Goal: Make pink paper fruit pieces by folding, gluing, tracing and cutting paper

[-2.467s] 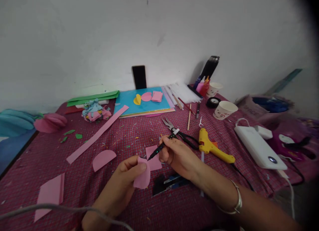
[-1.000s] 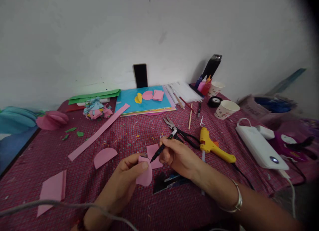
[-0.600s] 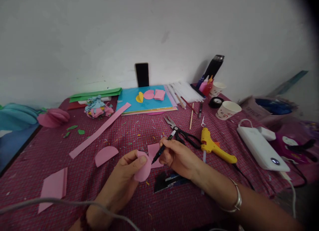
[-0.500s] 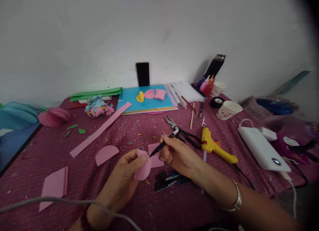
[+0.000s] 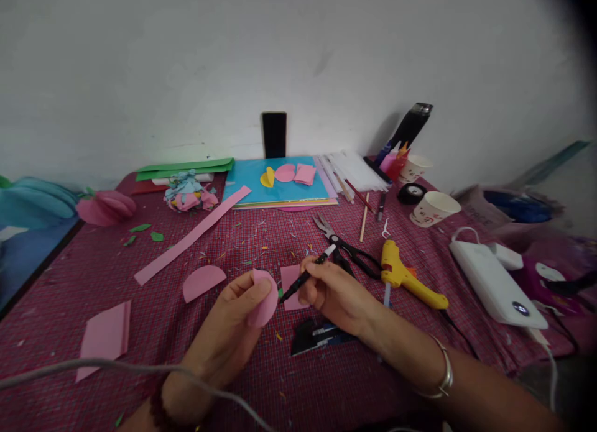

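Observation:
Between the thumb and fingers of my left hand (image 5: 240, 311) is a folded pink paper piece (image 5: 265, 306) with a rounded edge. My right hand (image 5: 331, 289) grips a black marker (image 5: 298, 284) like a pen. Its dark tip points down and left, just beside the paper's right edge; whether it touches I cannot tell. Under the marker lies a pink paper square (image 5: 290, 275), partly covered by my right hand. A pink half-round paper (image 5: 204, 283) rests left of my left hand. Beyond my right hand lie black-handled scissors (image 5: 347, 248), blades slightly apart.
A yellow glue gun (image 5: 410, 283) and a white power bank (image 5: 499, 289) lie at the right. Paper cups (image 5: 433, 209) stand behind them. Coloured sheets (image 5: 242, 186) lie by the wall, below a phone (image 5: 274, 135). A grey cable (image 5: 116, 365) crosses the near left.
The marker tip has come slightly away from the paper's edge. The paper has turned a little in my left hand. The whole view has shifted slightly.

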`<action>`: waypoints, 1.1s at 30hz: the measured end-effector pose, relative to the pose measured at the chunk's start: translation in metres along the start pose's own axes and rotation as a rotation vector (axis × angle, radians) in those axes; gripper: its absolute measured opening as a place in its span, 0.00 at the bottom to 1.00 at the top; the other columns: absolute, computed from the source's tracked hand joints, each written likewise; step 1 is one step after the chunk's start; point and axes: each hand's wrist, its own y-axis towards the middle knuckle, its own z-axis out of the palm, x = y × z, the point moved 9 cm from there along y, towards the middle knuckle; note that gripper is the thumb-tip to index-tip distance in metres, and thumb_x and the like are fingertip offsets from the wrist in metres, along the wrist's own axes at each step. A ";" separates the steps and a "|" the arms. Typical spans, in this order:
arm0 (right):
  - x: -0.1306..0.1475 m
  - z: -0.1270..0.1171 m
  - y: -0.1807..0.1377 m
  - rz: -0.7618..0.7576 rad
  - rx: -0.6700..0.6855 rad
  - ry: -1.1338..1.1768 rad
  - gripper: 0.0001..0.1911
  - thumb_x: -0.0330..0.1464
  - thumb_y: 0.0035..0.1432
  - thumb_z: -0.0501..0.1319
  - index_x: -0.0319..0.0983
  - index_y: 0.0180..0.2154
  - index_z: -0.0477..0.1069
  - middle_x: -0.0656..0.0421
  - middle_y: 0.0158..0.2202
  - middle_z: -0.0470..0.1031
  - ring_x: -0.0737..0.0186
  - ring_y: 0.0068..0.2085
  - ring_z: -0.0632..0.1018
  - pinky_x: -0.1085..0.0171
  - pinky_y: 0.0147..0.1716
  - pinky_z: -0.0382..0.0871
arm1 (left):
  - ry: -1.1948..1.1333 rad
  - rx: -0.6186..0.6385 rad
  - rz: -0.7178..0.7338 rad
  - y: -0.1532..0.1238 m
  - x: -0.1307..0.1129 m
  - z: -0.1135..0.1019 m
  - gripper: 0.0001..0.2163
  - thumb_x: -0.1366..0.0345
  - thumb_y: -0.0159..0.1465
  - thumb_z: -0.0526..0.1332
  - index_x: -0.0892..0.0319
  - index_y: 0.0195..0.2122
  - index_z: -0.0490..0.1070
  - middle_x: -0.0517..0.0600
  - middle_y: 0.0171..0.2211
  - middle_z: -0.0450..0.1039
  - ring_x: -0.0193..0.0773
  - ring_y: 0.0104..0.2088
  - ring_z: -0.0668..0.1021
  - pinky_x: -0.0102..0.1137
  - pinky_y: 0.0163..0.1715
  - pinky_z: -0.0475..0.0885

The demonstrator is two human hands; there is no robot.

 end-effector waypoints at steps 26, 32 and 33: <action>0.013 -0.002 0.001 -0.056 0.029 0.036 0.06 0.32 0.48 0.65 0.39 0.29 0.71 0.63 0.18 0.73 0.69 0.23 0.72 0.67 0.29 0.63 | 0.081 0.025 -0.096 -0.004 0.015 0.001 0.08 0.67 0.44 0.74 0.61 0.24 0.78 0.44 0.18 0.72 0.24 0.18 0.67 0.20 0.21 0.62; 0.014 -0.005 0.000 -0.072 0.037 0.043 0.05 0.33 0.48 0.64 0.39 0.30 0.72 0.63 0.20 0.73 0.68 0.25 0.73 0.68 0.30 0.63 | 0.038 0.057 -0.140 -0.005 0.017 0.003 0.06 0.69 0.46 0.73 0.61 0.23 0.77 0.42 0.15 0.67 0.25 0.18 0.65 0.22 0.23 0.63; 0.014 -0.004 0.000 -0.069 0.044 0.039 0.06 0.33 0.49 0.64 0.39 0.31 0.72 0.63 0.20 0.74 0.68 0.25 0.73 0.68 0.31 0.63 | 0.043 0.074 -0.141 -0.005 0.017 0.004 0.06 0.68 0.47 0.72 0.61 0.22 0.76 0.42 0.14 0.66 0.25 0.17 0.64 0.22 0.22 0.62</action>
